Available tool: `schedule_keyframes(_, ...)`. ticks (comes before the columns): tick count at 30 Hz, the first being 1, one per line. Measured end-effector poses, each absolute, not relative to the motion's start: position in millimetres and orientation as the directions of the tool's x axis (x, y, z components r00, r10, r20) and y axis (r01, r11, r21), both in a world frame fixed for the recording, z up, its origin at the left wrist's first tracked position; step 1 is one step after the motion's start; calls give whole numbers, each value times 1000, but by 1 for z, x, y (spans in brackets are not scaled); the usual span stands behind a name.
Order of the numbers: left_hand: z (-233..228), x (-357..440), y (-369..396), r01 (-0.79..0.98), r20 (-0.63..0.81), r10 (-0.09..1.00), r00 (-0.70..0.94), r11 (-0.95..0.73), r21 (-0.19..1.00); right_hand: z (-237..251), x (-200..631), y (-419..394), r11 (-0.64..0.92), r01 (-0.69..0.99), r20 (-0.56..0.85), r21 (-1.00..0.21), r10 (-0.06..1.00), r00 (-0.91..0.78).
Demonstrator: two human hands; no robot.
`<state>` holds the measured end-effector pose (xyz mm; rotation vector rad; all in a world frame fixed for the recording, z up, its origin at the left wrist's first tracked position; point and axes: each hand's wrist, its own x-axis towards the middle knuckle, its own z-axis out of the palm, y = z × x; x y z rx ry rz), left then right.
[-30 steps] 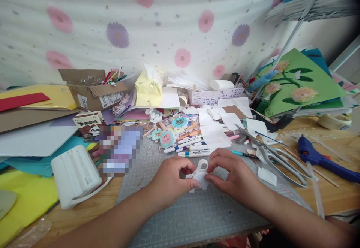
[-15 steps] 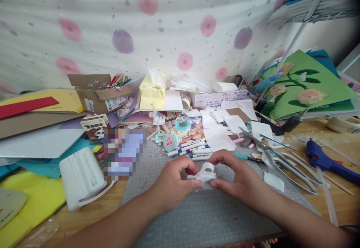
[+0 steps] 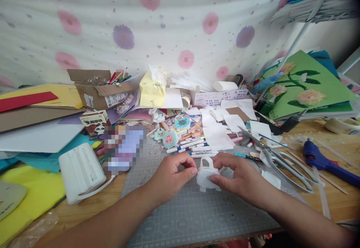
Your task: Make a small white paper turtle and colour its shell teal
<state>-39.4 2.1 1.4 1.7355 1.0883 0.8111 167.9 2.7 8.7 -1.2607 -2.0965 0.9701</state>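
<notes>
A small white craft piece [image 3: 207, 178] with a dimpled surface and a loop handle at its top stands upright above the grey cutting mat [image 3: 168, 218]. My right hand [image 3: 239, 175] grips it from the right, with the thumb on its near face and the fingers behind. My left hand [image 3: 176, 175] is at its left edge, thumb and forefinger pinched close together. Whether anything is between those fingertips is too small to tell. Just beyond the hands lie several markers [image 3: 204, 153] and a pink-and-turquoise decorated piece [image 3: 170, 139].
Large scissors [image 3: 281, 162] and a blue glue gun [image 3: 326, 162] lie to the right. White paper pieces [image 3: 218, 137] cover the markers' far side. Left are a white box-shaped device with a cable [image 3: 81, 173], a cardboard box [image 3: 97, 94] and coloured sheets [image 3: 30, 191].
The white piece has been turned so its dimpled face shows towards me. My left hand has shifted slightly left to its edge, while my right hand keeps hold.
</notes>
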Motion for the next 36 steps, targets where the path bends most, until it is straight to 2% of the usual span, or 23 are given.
schedule_keyframes(5, 1, -41, 4, 282, -14, 946, 325, -83, 956, 8, 168, 1, 303, 550, 19, -779, 887, -462)
schedule_keyframes(9, 1, -42, 6, 156, -11, 978, 210, -23, 987, 9, 169, 1, 307, 536, 15, -787, 877, -480)
schedule_keyframes(14, -2, -43, 8, -50, 61, 994, 90, -57, 997, 7, 173, 4, 292, 553, 0, -781, 884, -467)
schedule_keyframes(17, -2, -43, 7, -88, 72, 996, 56, -67, 994, 7, 177, 8, 271, 579, -7, -769, 902, -432)
schedule_keyframes(22, -3, -42, -1, -36, 66, 967, 247, -59, 998, 6, 187, 13, 224, 626, 1, -747, 942, -335)
schedule_keyframes(28, 1, -38, -14, 4, -19, 891, 454, 19, 1000, 4, 193, 17, 221, 640, 18, -736, 951, -308)
schedule_keyframes(32, 9, -36, -24, 98, -36, 790, 612, -30, 995, 4, 194, 16, 222, 625, 20, -748, 949, -314)
schedule_keyframes(36, -1, -36, -27, 112, -8, 656, 754, -118, 987, 4, 192, 16, 192, 643, 8, -741, 961, -278)
